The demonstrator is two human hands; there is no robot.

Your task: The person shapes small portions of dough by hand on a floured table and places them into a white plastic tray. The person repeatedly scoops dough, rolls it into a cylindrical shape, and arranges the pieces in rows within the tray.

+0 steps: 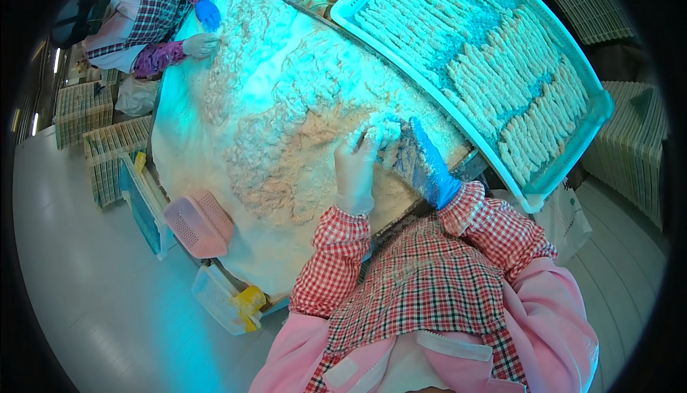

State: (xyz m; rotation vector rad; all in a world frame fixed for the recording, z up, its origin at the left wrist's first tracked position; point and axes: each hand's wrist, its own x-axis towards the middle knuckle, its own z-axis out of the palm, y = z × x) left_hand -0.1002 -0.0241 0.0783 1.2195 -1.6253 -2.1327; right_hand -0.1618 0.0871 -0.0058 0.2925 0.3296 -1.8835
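Observation:
My left hand point(358, 160), in a pale thin glove, is closed with fingertips pinched on a crumb-coated piece point(387, 127). My right hand point(428, 168), in a blue glove thickly dusted with crumbs, curls in from the other side against the same piece. Fingers and crumbs partly hide its shape. Both hands are just above a wide table spread with pale breadcrumbs point(300, 92), near its right edge. Close by on the right stands a light-blue tray point(603, 107) with rows of crumb-coated sticks point(501, 85).
Across the table's far left a co-worker's hands point(205, 32) are at the crumbs, one blue-gloved. A pink basket point(200, 223) sits on the near-left edge, with a clear bin point(218, 303) below it. Stacked racks point(118, 153) stand left; more racks point(630, 143) stand right.

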